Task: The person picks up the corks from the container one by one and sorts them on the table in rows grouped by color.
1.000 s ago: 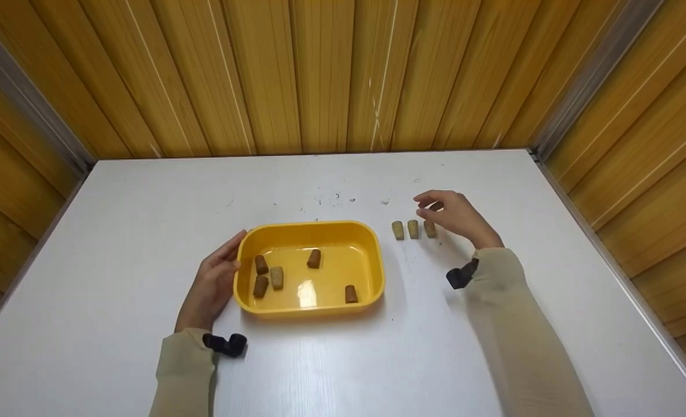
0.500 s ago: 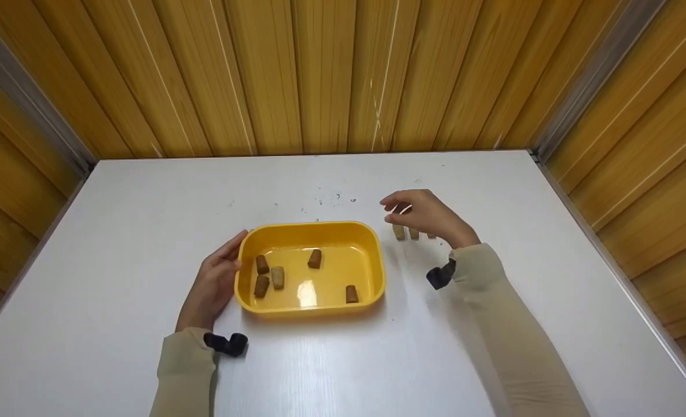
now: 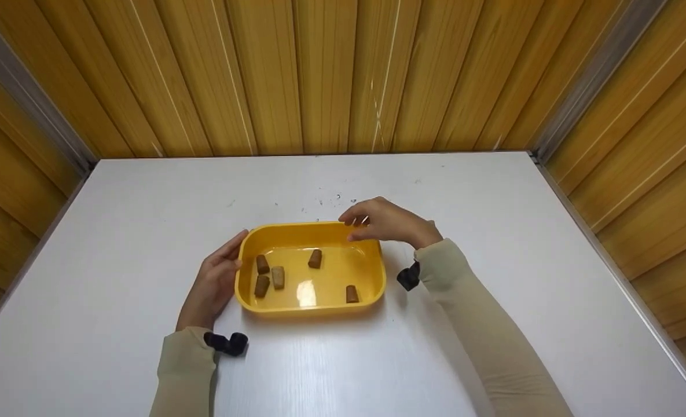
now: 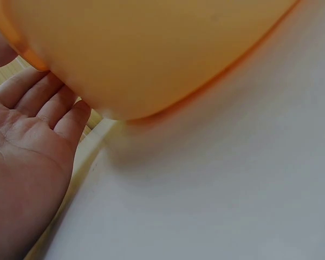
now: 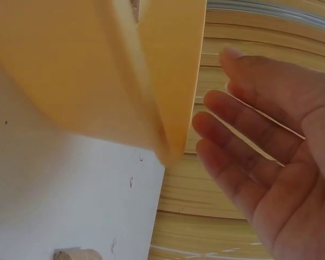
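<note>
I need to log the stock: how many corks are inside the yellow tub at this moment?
5 in the tub. Three cluster at its left. One sits mid-back, one front right. The right hand over the back rim could hide more.

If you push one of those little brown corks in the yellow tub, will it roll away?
Probably only a little. The corks look tapered, so one lying down would likely curve round, not roll straight. The yellow tub has raised walls that should stop it. They look light, likely easy to tip.
</note>
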A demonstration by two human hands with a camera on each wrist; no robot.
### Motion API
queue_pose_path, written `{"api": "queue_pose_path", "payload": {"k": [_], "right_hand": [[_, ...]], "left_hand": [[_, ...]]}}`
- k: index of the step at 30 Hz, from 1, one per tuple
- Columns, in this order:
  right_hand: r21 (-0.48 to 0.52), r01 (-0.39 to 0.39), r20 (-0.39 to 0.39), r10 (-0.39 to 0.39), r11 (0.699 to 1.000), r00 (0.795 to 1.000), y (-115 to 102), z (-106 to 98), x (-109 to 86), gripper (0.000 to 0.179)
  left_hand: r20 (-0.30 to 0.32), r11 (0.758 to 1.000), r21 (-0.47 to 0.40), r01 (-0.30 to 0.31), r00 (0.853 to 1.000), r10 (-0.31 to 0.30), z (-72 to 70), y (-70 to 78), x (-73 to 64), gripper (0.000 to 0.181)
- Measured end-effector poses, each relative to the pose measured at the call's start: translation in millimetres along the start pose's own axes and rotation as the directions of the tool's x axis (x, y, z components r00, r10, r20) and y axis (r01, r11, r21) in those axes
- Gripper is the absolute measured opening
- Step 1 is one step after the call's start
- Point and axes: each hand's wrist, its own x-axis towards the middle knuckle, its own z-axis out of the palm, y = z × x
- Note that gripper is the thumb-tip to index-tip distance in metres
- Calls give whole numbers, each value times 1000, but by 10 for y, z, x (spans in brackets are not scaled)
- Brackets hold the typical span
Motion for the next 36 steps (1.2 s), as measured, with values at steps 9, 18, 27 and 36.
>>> {"api": "queue_pose_path", "payload": {"k": [9,18,27,36], "right_hand": [[18,41,99,-43,999,994,-146,117,173,43],[35,33,185,-39,999,982,-264,282,363,42],[80,-17,274,-5,997,962,-379,477,538,41],[85,-60,330,29,995,944,-504,624,683,40]], "left_hand": [[-7,1000,-3,-8,1000,8,-15,-25,-9,60],[-19,1000,-10,7,1000,-7,-19,-39,-20,60],[-13,1000,-9,3,1000,-3,-24,-47,-15,58],[3,999,17,-29,1000,29,-27,-38,9,57]]}}
